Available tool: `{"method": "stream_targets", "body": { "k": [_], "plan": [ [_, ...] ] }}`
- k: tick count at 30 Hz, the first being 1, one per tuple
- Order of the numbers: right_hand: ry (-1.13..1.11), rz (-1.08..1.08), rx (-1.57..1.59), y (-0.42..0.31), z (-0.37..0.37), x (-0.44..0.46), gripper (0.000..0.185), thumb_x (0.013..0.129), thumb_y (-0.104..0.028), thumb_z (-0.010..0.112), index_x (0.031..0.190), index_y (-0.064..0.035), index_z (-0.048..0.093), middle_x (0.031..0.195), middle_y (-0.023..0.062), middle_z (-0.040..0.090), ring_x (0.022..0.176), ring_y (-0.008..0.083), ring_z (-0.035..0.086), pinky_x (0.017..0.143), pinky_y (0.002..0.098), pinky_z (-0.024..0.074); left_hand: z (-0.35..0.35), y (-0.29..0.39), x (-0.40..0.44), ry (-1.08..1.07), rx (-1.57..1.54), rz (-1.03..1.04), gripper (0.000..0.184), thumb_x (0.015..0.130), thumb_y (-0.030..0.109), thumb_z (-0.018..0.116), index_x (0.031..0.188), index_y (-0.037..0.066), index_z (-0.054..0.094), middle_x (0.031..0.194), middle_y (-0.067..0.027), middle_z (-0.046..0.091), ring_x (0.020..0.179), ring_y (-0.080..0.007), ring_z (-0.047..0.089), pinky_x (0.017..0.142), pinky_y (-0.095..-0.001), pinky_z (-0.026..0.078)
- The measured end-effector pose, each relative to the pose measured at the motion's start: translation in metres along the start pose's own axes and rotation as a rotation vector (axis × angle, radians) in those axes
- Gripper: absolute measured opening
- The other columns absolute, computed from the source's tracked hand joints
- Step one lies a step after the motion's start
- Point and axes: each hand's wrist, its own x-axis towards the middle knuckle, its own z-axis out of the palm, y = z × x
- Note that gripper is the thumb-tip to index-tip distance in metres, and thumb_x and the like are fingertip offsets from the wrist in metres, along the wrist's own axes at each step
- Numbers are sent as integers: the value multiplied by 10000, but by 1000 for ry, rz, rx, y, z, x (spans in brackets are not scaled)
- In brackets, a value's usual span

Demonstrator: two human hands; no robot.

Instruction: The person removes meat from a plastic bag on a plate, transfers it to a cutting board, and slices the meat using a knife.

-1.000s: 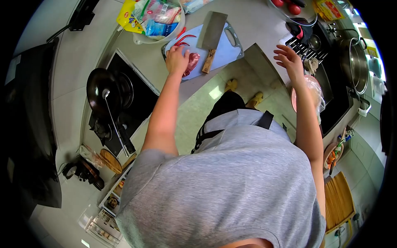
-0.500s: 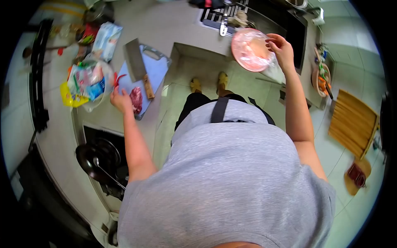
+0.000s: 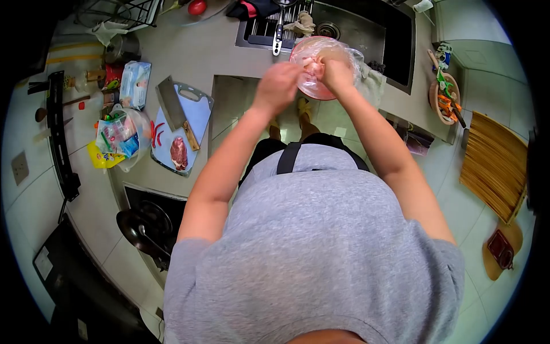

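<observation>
The grey kitchen bench (image 3: pixel 209 49) runs up to the sink (image 3: pixel 364 28), and just beside the sink is a pink dish (image 3: pixel 319 93) with clear plastic (image 3: pixel 352 54) on it. A pale pink lump, maybe meat (image 3: pixel 312 67), is in the dish, just left of the bent fingers of the right hand (image 3: pixel 337 73), the nearer one. The left hand (image 3: pixel 279 86) is blurry by the dish's left edge. I can't tell if either hand's fingers grip anything, or which way the lump's long side points.

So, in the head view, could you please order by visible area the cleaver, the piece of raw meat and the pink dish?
1. Pink dish
2. Cleaver
3. Piece of raw meat
</observation>
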Motion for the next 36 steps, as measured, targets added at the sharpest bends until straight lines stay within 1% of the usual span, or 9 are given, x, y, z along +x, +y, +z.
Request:
{"method": "stream_targets", "body": {
  "k": [3,7,10,12,16,18,22,27,36],
  "plan": [
    [-12,36,-44,5,18,1,370,794,-219,713,1136,-128,605,982,172,700,903,362,686,774,486,540,52,0,11,-149,170,23,175,844,109,594,974,36,686,1003,-118,682,992,-311,632,887,-416,505],
    [-34,8,-23,15,18,4,216,845,-213,627,1042,-166,700,998,161,696,932,323,684,780,443,541,72,-5,5,-390,364,-127,171,849,97,557,951,51,686,984,-104,679,978,-289,631,875,-413,491],
    [0,0,-10,21,11,7,361,767,-199,716,1125,-205,669,1018,123,679,923,363,673,780,459,545,72,-4,-3,-260,373,-142,178,849,82,539,942,54,688,967,-97,672,977,-273,618,891,-412,460],
    [-58,-63,97,22,-1,8,357,761,-223,731,1117,-237,706,1056,78,668,1014,328,650,841,453,526,74,-6,-4,-262,330,-290,202,849,90,541,982,53,688,962,-93,668,1011,-267,606,924,-427,428],
    [17,-197,5,10,-12,3,245,804,-293,712,1045,-251,738,1087,66,657,1086,301,613,884,491,471,82,-15,-8,-216,428,-245,269,897,128,561,1144,121,668,1016,-93,680,988,-280,619,910,-444,427],
    [-96,-196,-97,8,-12,5,307,736,-287,769,1041,-257,756,1118,-6,642,1146,228,557,973,466,408,82,-14,-8,-217,398,-249,302,892,126,585,1182,159,665,1020,-78,683,1003,-281,615,915,-448,425],
    [52,-399,-160,17,-17,4,242,771,-322,727,995,-235,757,1069,19,653,1073,246,585,942,473,412,75,-6,0,-261,371,-328,331,870,148,643,1201,169,659,1025,-68,687,1000,-284,619,914,-448,428],
    [226,-411,6,28,-35,-5,242,724,-268,765,965,-242,766,940,-57,695,1015,191,600,923,417,429,84,8,17,-16,116,-316,344,799,223,733,1130,141,690,982,-88,691,1004,-289,617,951,-450,430],
    [270,-150,441,23,-65,-5,236,779,-122,771,1013,-133,745,890,71,730,816,236,686,759,348,542,76,6,57,103,214,-208,280,753,251,771,1003,132,733,889,-60,703,908,-279,637,887,-414,459]
  ]
}}
